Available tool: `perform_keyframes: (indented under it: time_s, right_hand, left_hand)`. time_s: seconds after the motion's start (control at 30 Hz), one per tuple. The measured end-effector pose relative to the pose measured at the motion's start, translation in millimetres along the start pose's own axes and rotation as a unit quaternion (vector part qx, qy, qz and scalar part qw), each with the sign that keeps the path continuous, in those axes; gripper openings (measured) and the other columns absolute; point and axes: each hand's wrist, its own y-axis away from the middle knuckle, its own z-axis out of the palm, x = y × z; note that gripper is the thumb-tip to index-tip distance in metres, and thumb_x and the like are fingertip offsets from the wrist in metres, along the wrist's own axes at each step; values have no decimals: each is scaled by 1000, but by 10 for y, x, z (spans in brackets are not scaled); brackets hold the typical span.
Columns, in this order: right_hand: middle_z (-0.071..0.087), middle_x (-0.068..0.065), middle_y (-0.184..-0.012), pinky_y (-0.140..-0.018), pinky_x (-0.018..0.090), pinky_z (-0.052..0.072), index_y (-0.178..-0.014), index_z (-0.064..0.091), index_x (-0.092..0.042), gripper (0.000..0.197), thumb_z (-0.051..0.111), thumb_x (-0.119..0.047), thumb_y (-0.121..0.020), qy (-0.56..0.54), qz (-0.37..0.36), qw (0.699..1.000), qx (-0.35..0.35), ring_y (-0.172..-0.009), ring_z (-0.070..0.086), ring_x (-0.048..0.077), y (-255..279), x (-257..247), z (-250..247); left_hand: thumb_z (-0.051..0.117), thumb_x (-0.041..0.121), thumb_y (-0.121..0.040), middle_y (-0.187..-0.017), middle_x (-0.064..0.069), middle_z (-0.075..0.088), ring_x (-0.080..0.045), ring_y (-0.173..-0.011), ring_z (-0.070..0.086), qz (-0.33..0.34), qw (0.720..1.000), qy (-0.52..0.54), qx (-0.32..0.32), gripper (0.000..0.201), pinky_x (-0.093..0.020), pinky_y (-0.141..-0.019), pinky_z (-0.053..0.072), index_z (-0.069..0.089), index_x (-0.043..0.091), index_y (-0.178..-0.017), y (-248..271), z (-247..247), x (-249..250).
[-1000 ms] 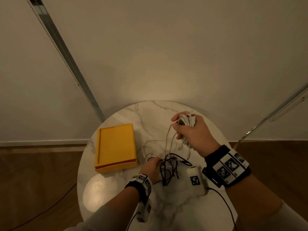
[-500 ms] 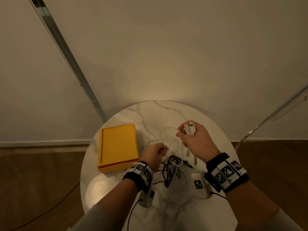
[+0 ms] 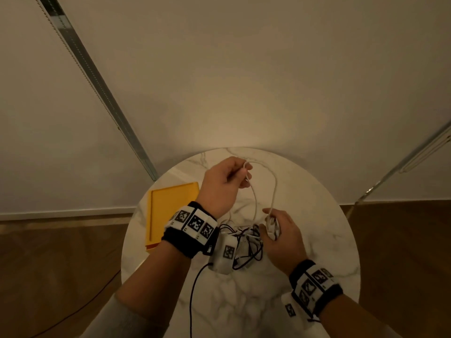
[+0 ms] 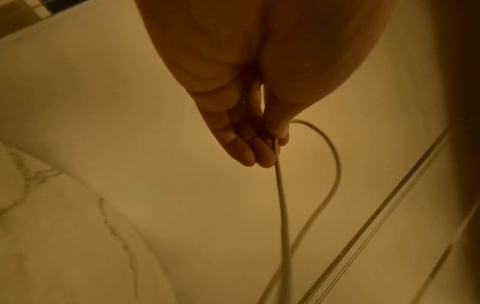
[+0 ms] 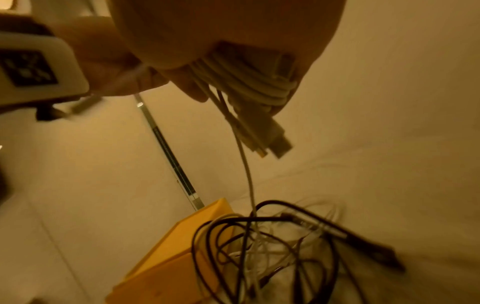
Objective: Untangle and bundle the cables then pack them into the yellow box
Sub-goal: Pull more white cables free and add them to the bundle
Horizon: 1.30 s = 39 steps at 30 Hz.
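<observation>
My left hand [image 3: 244, 171] is raised over the far side of the round marble table [image 3: 317, 215] and pinches a loop of white cable [image 3: 275, 189] between thumb and fingers [image 4: 262, 158]; the same white cable [image 4: 281, 195] hangs down from them. Nearer to me, my right hand [image 3: 271, 224] grips a wound coil of white cable [image 5: 259, 86], with a USB plug [image 5: 279, 146] sticking out of it. Between the hands, a tangle of black and white cables [image 3: 246, 247] lies on the table. The open yellow box [image 3: 168, 211] sits at the left, partly hidden by my left wrist.
The table stands against a pale wall with two slanting metal rails [image 3: 97, 81]. Wooden floor [image 3: 61, 264] surrounds it. A thin black cord [image 3: 195, 289] hangs from the camera under my left wrist over the table's near part. The table's right half holds nothing.
My left hand rose from the tangle toward the far side, drawing a white cable loop up. My right hand came down and nearer with the coil.
</observation>
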Motion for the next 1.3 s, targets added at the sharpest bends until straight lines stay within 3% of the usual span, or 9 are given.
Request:
perform_keyframes:
  time_s: [0.17,0.27,0.43,0.57,0.7,0.9,1.1,1.23,1.3]
  right_hand:
    - [73,-2,-87,-77,36,61,-112,63,-32,30,72,-15,-89,-130,214,963,-98,-80,70,20,-73,34,95]
    - [73,15,-94,-77,51,59,-118,66,-20,33,73,-12,-87,-279,283,896,-196,-75,65,30,-54,15,78]
    - [68,30,-97,-49,34,51,-121,58,6,54,64,-8,-69,-486,373,773,-162,-56,58,31,-28,-146,31]
    - [70,24,-91,-47,32,49,-124,56,1,34,49,-15,-95,-530,397,736,-142,-53,57,27,-107,-179,-124]
    - [68,26,-94,-48,34,50,-123,58,0,43,50,-11,-82,-540,385,734,-148,-55,55,28,-139,-225,-230]
    - [71,27,-93,-49,31,50,-98,64,6,18,63,-12,-95,-382,365,846,-67,-54,58,25,-189,-184,-122]
    - [72,21,-87,-55,35,51,-123,58,-10,34,71,-16,-93,-365,399,838,-72,-59,59,27,-227,-62,-101]
    - [60,21,-76,-55,36,49,-89,68,1,9,67,-8,-92,-301,386,867,-91,-55,55,27,-244,-41,-151]
    - [55,20,-71,-51,33,48,-77,64,-4,14,65,-4,-91,-291,370,878,-91,-53,52,27,-273,-82,-201]
  left_hand:
    - [57,4,-100,-89,-11,70,-19,-78,73,-77,997,14,-21,10,-30,-79,60,67,7,-101,91,28,-197]
    - [57,3,-99,-90,-12,71,-19,-81,75,-123,991,40,-17,9,-30,-79,61,66,3,-101,204,95,-364]
    - [57,2,-99,-94,-19,71,-10,-77,75,-164,986,14,18,9,-21,-73,60,64,-4,-101,323,88,-593]
    - [60,2,-97,-87,-11,73,-14,-81,76,-169,985,-22,22,8,-22,-73,60,65,2,-91,411,31,-730]
    - [61,7,-97,-84,-1,73,-8,-82,75,-153,985,-77,27,16,-30,-78,61,62,15,-84,423,8,-847]
    - [64,11,-96,-87,-2,75,-8,-84,74,-113,984,-116,-67,9,-27,-77,58,65,15,-89,474,86,-852]
    - [62,11,-97,-86,5,68,1,-77,63,-73,981,-137,-116,8,-11,-71,48,66,16,-93,535,227,-908]
    - [64,16,-97,-89,7,70,-1,-83,65,-83,986,-122,-76,6,-21,-76,51,67,21,-95,590,236,-987]
    - [60,37,-98,-110,6,70,-5,-102,62,-77,961,-250,-93,20,-32,-88,52,65,25,-112,606,215,-1083]
